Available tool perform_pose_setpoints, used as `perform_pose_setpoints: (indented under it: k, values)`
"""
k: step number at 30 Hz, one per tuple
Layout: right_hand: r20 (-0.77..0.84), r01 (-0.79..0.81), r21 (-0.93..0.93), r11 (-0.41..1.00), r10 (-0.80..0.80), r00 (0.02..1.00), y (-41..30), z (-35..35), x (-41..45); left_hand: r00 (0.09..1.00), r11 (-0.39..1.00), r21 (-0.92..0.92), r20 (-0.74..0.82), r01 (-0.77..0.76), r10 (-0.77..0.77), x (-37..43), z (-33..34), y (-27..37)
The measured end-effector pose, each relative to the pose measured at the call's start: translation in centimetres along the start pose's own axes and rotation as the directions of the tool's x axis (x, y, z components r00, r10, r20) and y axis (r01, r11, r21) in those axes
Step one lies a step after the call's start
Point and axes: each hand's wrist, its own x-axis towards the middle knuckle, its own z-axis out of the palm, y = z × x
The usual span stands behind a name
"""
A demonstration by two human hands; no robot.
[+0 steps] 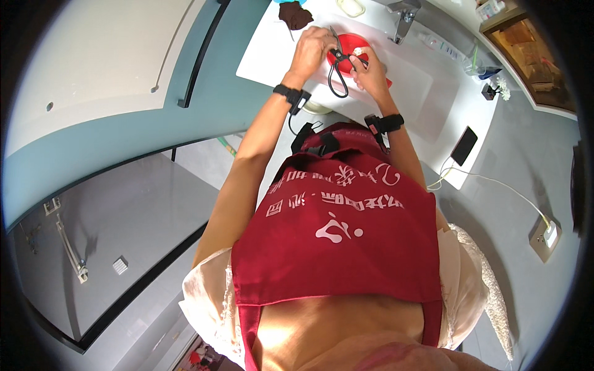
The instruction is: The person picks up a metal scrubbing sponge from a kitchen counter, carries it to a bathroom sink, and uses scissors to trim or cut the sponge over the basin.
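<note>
My right hand point(369, 76) grips one handle of a pair of black-handled scissors point(339, 56) at the sink's near edge. The handles are spread; the free handle loop hangs toward me and the blades point away. My left hand point(316, 48) is beside the blades with its fingers curled; whether it pinches something there is hidden. Beneath the scissors is a round red basin point(351, 42). A small white thing point(358, 51) shows by my right fingertips, too small to identify. Part of a red object point(389, 83) shows beside my right wrist.
The white washbasin point(417, 92) has a metal faucet point(404, 23). A brown cloth point(295, 16) and soap dish point(351, 6) lie on the counter's far side. Rightward are a clear bottle point(438, 44), white flowers point(502, 88) and a phone point(464, 145) with a charging cable point(501, 180).
</note>
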Motion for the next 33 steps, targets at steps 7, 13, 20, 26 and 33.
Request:
perform_pose_setpoints:
  k: [7, 13, 20, 26, 33]
  values:
    - [0.007, 0.060, -0.004, 0.998, -0.060, 0.998, -0.1, 0.1, 0.2, 1.000, 1.000, 0.018, 0.023, -0.005, 0.004, -0.1, -0.4, -1.1]
    - [0.029, 0.055, -0.018, 0.998, -0.054, 0.998, -0.3, 0.4, -0.5, 1.000, 1.000, -0.003, 0.001, -0.005, 0.005, -0.1, -1.3, -2.0]
    - [0.024, 0.049, 0.041, 0.998, -0.050, 0.998, -0.4, -0.1, -0.3, 0.998, 0.998, 0.039, 0.024, -0.055, 0.054, 0.1, -0.6, -1.0]
    - [0.052, 0.038, 0.088, 0.995, -0.042, 0.998, -0.9, 0.2, -0.5, 0.985, 0.983, 0.100, -0.098, 0.153, -0.143, 0.6, -1.5, -2.2]
    - [0.039, 0.045, 0.086, 0.995, -0.048, 0.998, -0.5, 0.1, -0.4, 0.992, 0.990, -0.066, 0.018, 0.124, -0.123, 0.2, -0.5, 1.3]
